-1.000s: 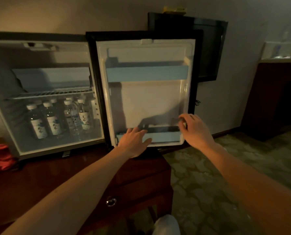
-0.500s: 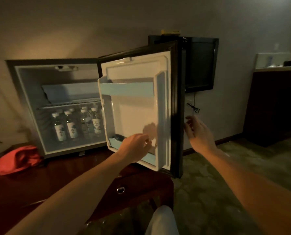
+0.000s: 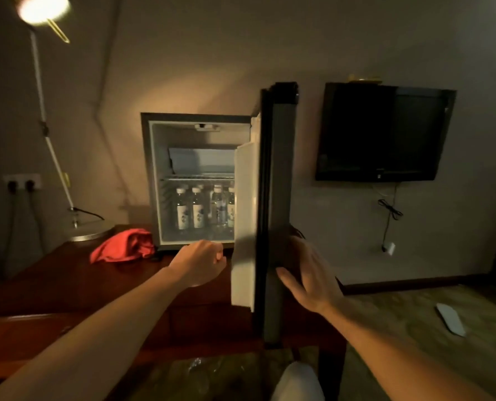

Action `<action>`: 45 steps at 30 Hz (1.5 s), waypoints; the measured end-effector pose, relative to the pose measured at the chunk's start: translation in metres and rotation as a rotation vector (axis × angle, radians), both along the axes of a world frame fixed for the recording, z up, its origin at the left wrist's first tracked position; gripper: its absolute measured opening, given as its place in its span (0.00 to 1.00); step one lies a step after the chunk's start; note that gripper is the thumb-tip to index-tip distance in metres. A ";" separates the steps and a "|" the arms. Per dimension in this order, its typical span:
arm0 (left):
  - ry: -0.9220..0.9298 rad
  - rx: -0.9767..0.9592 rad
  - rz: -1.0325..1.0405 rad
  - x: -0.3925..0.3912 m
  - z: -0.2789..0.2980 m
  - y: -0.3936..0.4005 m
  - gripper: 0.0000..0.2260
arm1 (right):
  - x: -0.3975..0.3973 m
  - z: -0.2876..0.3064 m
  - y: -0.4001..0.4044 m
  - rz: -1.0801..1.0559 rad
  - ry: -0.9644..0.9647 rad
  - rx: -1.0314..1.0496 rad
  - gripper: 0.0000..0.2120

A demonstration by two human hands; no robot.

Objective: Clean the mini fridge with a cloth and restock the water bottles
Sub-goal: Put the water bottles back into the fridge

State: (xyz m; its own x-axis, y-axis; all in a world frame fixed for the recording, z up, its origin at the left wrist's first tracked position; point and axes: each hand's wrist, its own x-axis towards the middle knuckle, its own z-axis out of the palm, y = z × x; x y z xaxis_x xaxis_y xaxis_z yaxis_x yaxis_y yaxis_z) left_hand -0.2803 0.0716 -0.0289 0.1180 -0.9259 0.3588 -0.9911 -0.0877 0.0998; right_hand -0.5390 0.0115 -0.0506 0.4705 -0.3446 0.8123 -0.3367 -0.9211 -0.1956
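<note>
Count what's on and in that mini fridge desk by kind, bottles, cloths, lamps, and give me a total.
Water bottles visible in the mini fridge: 4; any behind are hidden by the door
Red cloth: 1
Desk lamp: 1
Total: 6

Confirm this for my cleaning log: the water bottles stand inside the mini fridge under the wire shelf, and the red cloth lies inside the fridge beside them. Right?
Not quite. The water bottles do stand inside the mini fridge under the wire shelf, but the head view shows the red cloth lying outside, on the wooden table left of the fridge.
</note>
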 end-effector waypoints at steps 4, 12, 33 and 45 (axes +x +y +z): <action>0.082 0.008 0.074 0.041 -0.005 0.021 0.13 | 0.052 0.002 -0.004 0.076 0.157 0.028 0.26; 0.084 -0.019 0.310 0.113 -0.018 0.071 0.07 | 0.159 0.000 -0.016 0.089 0.341 0.054 0.26; -0.058 -0.048 0.209 0.164 -0.026 -0.054 0.32 | 0.290 0.007 -0.131 -0.218 0.565 0.334 0.27; -0.059 0.027 0.218 0.185 -0.058 -0.129 0.31 | 0.307 0.005 -0.170 -0.251 0.605 0.267 0.30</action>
State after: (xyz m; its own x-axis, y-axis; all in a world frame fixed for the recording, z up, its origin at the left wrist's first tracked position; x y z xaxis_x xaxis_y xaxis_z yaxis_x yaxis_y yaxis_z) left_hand -0.0949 -0.0571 -0.0869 0.2960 -0.8901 0.3465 -0.9525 -0.3023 0.0370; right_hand -0.2322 -0.1588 -0.0453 0.6932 -0.6525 0.3062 -0.6533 -0.7483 -0.1156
